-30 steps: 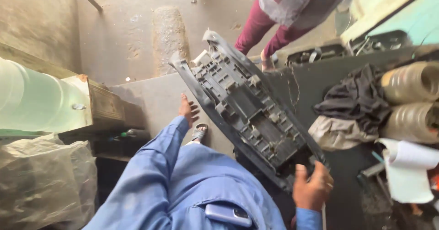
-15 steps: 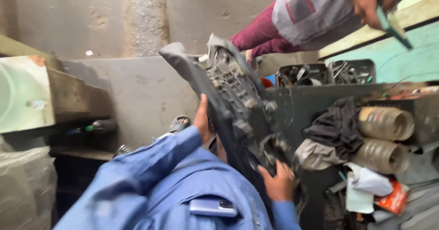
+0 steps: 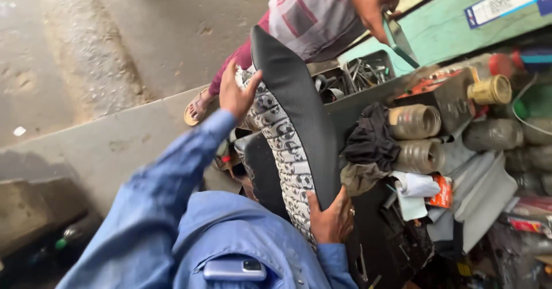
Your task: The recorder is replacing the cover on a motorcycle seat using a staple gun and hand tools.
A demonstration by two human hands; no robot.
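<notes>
I hold a long black seat (image 3: 299, 110) on edge; its textured black top faces right and a black-and-white patterned cover runs along its side. My left hand (image 3: 234, 93), on a blue sleeve, grips the seat's upper end. My right hand (image 3: 330, 220), with a ring on one finger, grips its lower end. The seat stands just in front of a dark cluttered bench (image 3: 379, 237).
Another person in a striped shirt (image 3: 313, 13) stands close behind the seat, one hand (image 3: 368, 1) on a thin greenish object. On the bench lie a dark rag (image 3: 371, 136), dusty jars (image 3: 414, 122), a tray of metal tools (image 3: 356, 73) and a white cloth (image 3: 414, 188). Concrete floor (image 3: 115, 47) lies to the left.
The seat has turned over: its ribbed plastic underside faced me earlier, now its black top and patterned side show. My left hand has moved up to the seat's upper end.
</notes>
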